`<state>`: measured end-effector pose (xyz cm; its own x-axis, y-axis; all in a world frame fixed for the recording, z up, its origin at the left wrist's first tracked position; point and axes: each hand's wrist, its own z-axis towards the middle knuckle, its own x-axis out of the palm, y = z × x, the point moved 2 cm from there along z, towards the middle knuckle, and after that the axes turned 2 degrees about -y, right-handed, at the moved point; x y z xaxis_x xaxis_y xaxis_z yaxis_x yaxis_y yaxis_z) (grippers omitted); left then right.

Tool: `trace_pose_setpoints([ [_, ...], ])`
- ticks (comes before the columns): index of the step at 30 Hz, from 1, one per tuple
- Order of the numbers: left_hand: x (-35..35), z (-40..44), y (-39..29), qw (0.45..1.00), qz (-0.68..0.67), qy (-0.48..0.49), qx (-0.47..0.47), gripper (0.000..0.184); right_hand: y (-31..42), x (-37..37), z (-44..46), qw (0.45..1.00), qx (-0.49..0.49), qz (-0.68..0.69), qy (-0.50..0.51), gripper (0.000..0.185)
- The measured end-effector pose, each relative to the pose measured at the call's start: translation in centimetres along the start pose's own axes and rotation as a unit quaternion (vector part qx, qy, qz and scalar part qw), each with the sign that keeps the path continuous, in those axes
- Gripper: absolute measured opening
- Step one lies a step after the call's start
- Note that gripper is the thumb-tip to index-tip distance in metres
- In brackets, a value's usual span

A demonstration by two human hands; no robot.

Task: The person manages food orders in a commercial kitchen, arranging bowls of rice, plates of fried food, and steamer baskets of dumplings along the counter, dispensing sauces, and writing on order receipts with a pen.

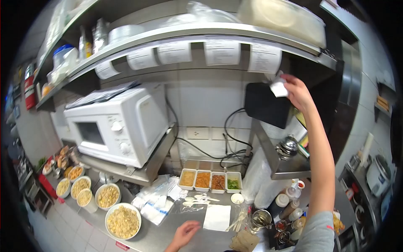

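Note:
My right hand [297, 93] is raised high at the right, below the shelf edge. Between its thumb and fingers is a small crumpled white piece of paper [279, 89], close to a hanging printed order slip [265, 58]. Low over the steel counter, my left hand [186, 233] has its fingers loosely stretched and holds nothing. A white napkin or paper sheet [217, 217] lies just to its right. Several white plastic spoons [197, 201] lie beyond it, in front of small trays of toppings [203, 180].
A microwave [119, 124] stands on a raised stand at the left. Bowls of fried rice [123, 221] line the left counter. Sauce bottles [282, 200] and a metal cup [261, 219] crowd the right. More order slips [222, 52] hang from the overhead shelf [197, 30].

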<state>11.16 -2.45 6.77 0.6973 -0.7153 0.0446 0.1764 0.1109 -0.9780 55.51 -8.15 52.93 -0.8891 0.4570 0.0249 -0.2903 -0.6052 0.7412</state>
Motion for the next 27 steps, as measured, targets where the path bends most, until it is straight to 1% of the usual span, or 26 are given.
trace_pose_setpoints([
  [2,0.8,3.3,-4.0,0.987,-0.084,0.129,-0.044,0.050,0.9,4.9,-4.2,0.992,0.032,0.053,0.110,0.038],
  [4,2.3,6.4,-8.7,0.961,-0.190,0.200,0.034,0.072,1.2,9.4,-8.7,0.981,0.075,0.049,0.172,0.038],
  [5,3.1,7.5,-11.9,0.939,-0.245,0.236,0.047,0.082,1.2,11.0,-10.7,0.966,0.107,0.035,0.233,0.038],
  [6,3.8,7.9,-14.7,0.912,-0.299,0.274,0.060,0.092,1.7,13.5,-13.1,0.955,0.139,0.042,0.259,0.037],
  [7,4.3,8.2,-15.8,0.903,-0.310,0.288,0.069,0.098,2.3,15.3,-14.9,0.940,0.144,-0.026,0.309,0.035],
  [8,4.6,8.3,-16.7,0.894,-0.321,0.303,0.077,0.104,3.2,17.0,-16.1,0.902,0.137,-0.085,0.400,0.034],
  [9,4.7,8.1,-17.2,0.883,-0.331,0.321,0.086,0.110,2.9,18.1,-17.3,0.877,0.156,-0.067,0.450,0.031],
  [11,4.4,7.3,-17.3,0.889,-0.341,0.302,0.056,0.123,3.6,19.9,-19.1,0.839,0.219,-0.072,0.493,0.029],
  [12,4.0,6.6,-17.6,0.889,-0.366,0.272,0.048,0.126,3.8,20.5,-19.5,0.828,0.220,-0.074,0.511,0.029],
  [13,3.8,6.1,-18.4,0.884,-0.389,0.252,0.060,0.127,3.9,21.0,-19.8,0.817,0.220,-0.076,0.528,0.028],
  [14,3.4,5.8,-19.4,0.878,-0.412,0.232,0.072,0.128,3.5,21.5,-19.8,0.818,0.140,-0.103,0.548,0.026],
  [15,3.0,5.6,-20.0,0.872,-0.434,0.212,0.083,0.129,3.8,22.3,-19.7,0.803,0.100,-0.154,0.566,0.025],
  [16,2.3,5.6,-19.8,0.821,-0.503,0.231,0.141,0.108,4.3,23.3,-19.6,0.785,0.061,-0.204,0.581,0.025],
  [17,1.7,5.3,-20.1,0.853,-0.473,0.175,0.138,0.096,4.6,24.3,-19.5,0.764,0.021,-0.253,0.593,0.024],
  [19,0.0,4.5,-21.4,0.904,-0.404,0.063,0.127,0.071,3.4,25.7,-19.1,0.746,-0.039,-0.290,0.598,0.023],
  [20,-0.9,4.3,-21.5,0.865,-0.481,0.057,0.133,0.048,2.8,26.4,-18.9,0.736,-0.068,-0.309,0.598,0.022],
  [22,-2.9,3.5,-22.1,0.877,-0.433,-0.008,0.207,0.049,3.0,28.2,-16.7,0.733,-0.109,-0.311,0.595,0.024],
  [23,-4.1,3.0,-22.5,0.877,-0.416,-0.041,0.236,0.048,3.7,29.2,-15.2,0.742,-0.146,-0.320,0.570,0.027],
  [24,-5.2,2.1,-23.3,0.875,-0.402,-0.078,0.259,0.049,4.1,30.2,-13.3,0.756,-0.181,-0.338,0.530,0.030],
  [25,-6.4,1.4,-24.1,0.873,-0.384,-0.093,0.286,0.049,4.7,31.3,-11.3,0.798,-0.187,-0.303,0.486,0.034],
  [27,-8.3,-0.3,-24.7,0.862,-0.395,-0.121,0.294,0.049,5.2,33.8,-7.2,0.830,-0.343,-0.237,0.371,0.037],
])
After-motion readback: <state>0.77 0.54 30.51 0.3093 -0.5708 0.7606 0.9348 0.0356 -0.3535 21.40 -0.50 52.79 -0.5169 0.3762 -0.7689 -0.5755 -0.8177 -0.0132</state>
